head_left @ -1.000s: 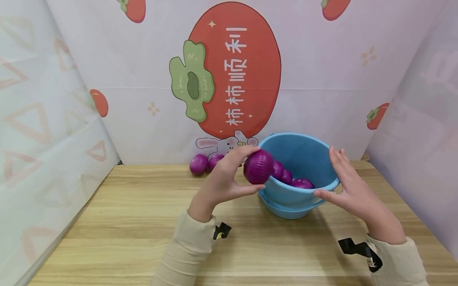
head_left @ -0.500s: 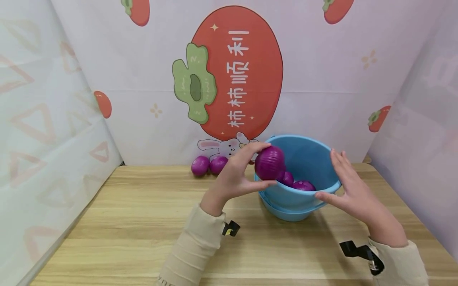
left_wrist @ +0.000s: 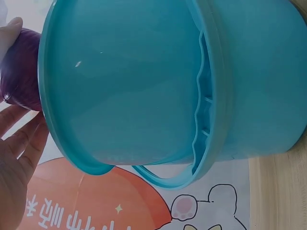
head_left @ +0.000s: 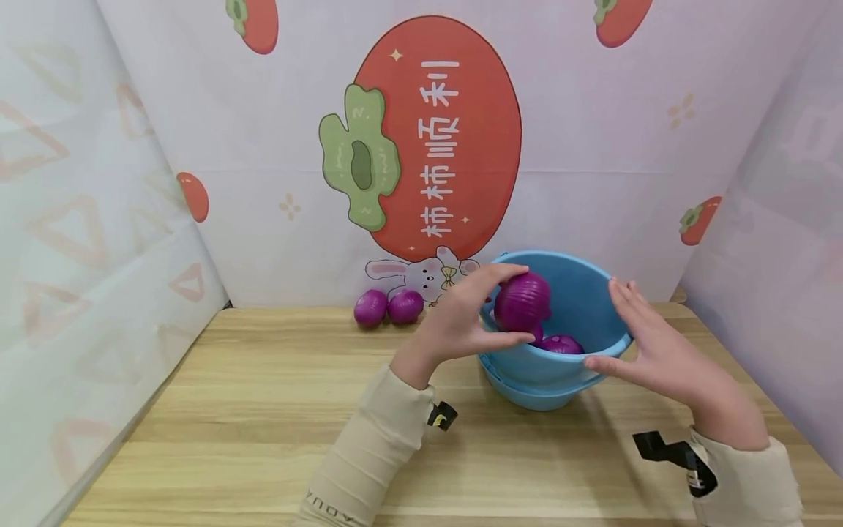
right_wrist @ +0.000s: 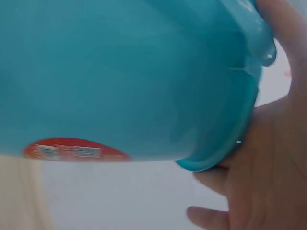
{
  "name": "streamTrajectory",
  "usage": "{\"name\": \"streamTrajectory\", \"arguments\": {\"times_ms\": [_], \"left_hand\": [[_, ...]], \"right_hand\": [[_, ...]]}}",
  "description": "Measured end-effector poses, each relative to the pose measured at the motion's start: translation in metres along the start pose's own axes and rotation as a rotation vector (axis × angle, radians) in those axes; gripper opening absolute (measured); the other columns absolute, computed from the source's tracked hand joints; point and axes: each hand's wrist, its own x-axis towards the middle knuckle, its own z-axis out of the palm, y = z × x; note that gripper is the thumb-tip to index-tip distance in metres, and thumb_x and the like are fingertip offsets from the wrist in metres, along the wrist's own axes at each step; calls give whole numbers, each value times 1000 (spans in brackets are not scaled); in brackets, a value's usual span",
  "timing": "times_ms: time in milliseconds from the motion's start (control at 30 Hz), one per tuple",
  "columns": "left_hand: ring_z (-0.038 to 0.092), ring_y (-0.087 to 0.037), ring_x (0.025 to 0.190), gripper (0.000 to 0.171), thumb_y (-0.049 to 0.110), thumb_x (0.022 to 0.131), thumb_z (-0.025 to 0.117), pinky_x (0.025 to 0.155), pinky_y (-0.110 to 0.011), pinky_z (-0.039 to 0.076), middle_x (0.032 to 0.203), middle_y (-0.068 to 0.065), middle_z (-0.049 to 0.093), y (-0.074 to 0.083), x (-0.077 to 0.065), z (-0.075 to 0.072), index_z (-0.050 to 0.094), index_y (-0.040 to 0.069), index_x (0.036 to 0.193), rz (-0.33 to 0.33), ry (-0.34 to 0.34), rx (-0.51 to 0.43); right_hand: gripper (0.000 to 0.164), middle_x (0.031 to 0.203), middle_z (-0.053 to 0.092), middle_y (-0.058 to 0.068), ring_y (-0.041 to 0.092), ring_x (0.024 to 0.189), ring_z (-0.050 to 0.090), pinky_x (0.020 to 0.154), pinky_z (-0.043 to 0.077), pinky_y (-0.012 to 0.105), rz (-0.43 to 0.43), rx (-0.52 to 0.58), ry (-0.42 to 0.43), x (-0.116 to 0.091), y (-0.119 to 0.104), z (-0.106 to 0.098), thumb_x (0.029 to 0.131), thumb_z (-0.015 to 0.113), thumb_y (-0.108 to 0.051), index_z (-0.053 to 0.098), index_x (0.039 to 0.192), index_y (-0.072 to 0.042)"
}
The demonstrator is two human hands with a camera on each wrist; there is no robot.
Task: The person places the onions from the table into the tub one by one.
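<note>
My left hand holds a purple onion between thumb and fingers, over the near-left rim of a blue bucket. In the left wrist view the onion overlaps the bucket's rim, the fingers spread beneath it. My right hand holds the bucket's right rim, thumb in front and fingers farther back; the right wrist view has this hand against the rim beside the handle end. Inside the bucket lies another purple onion, with more partly hidden behind the held one.
Two purple onions, one at left and one at right, lie at the table's back edge, left of the bucket. The wooden table meets a printed cloth backdrop behind, with cloth walls on both sides.
My left hand has carried the onion rightward, from beside the bucket's left rim to over its opening. The right hand stays on the rim.
</note>
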Motion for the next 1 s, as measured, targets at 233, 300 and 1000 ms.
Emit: {"name": "streamTrajectory", "arguments": {"times_ms": [233,300,1000], "left_hand": [[57,-14,124,80,33,75,87,99,-17,50,136,-7,58,-4,3,9,49,8,141,-57,-114,-23],[58,-14,123,80,34,76,87,97,-16,50,136,-6,59,-5,3,11,49,8,141,-83,-144,-37],[53,-12,132,72,46,86,73,107,-30,48,145,0,55,-5,8,3,46,17,147,-240,-328,28]], "right_hand": [[116,166,-8,19,44,151,-16,101,14,84,-35,69,-47,2,10,-4,81,79,-35,0,158,-2],[116,166,-11,18,43,151,-18,103,9,84,-44,99,-48,1,13,-4,80,80,-33,-1,158,-2],[119,165,-21,12,42,149,-24,101,7,84,-36,120,-44,9,12,-7,79,80,-31,-4,157,-1]]}}
